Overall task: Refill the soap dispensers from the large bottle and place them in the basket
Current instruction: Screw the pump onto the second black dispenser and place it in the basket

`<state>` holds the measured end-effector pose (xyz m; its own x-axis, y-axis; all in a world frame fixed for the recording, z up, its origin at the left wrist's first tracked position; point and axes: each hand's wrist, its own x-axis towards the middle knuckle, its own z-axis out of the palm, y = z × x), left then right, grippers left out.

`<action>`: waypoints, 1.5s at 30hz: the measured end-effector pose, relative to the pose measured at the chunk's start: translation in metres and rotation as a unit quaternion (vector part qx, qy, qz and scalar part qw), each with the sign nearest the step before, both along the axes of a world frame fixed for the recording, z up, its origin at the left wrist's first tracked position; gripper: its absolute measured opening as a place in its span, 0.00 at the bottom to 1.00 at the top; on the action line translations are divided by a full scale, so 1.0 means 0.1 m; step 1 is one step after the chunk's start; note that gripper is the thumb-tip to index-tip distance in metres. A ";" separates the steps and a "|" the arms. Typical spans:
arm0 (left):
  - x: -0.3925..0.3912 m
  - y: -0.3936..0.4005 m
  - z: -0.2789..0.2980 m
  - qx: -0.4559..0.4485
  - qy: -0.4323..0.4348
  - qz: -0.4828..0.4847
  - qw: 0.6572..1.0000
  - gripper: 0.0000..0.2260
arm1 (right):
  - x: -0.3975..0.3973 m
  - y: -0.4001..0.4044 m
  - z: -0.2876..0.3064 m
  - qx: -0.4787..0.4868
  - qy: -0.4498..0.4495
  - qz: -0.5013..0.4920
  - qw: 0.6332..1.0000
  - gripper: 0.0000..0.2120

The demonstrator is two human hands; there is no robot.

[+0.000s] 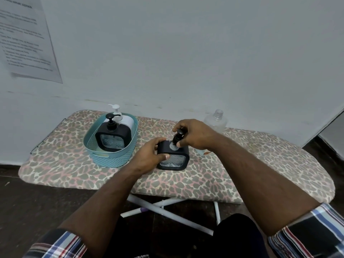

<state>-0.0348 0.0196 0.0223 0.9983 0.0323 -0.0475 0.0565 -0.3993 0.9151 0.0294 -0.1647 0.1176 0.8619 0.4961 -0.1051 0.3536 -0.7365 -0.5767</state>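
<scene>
Left hand point(149, 155) grips black dispenser point(174, 157); right hand point(193, 135) pinches pump point(177, 137). Risk: cross-threaded pump, leak in basket point(111, 159).

The ironing board point(242, 175) wore a leopard print in grey, pink and cream. The basket point(104, 155) was teal with woven texture; its dispensers point(113, 136) were black and white. Sleeves point(312, 231) were plaid.

Two dispensers point(113, 135) stand in the basket point(104, 155), left of a third dispenser point(173, 157) on the board point(242, 164).
</scene>
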 end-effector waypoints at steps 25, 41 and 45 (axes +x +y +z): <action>0.02 0.03 -0.04 0.009 -0.004 -0.002 1.000 0.26 | 0.01 0.08 0.00 -0.082 -0.027 0.069 0.994 0.40; 0.07 0.07 -0.13 -0.002 -0.008 -0.003 1.000 0.23 | -0.03 0.08 -0.16 0.040 -0.018 -0.037 0.998 0.48; 0.08 0.07 -0.14 0.007 -0.008 -0.002 1.000 0.23 | -0.07 0.08 -0.17 0.009 -0.044 -0.013 0.999 0.47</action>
<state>-0.0267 0.0268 0.0079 0.9991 0.0292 -0.0310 0.0403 -0.4119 0.9103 0.0223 -0.1562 0.1002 0.8803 0.4740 -0.0192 0.3842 -0.7362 -0.5571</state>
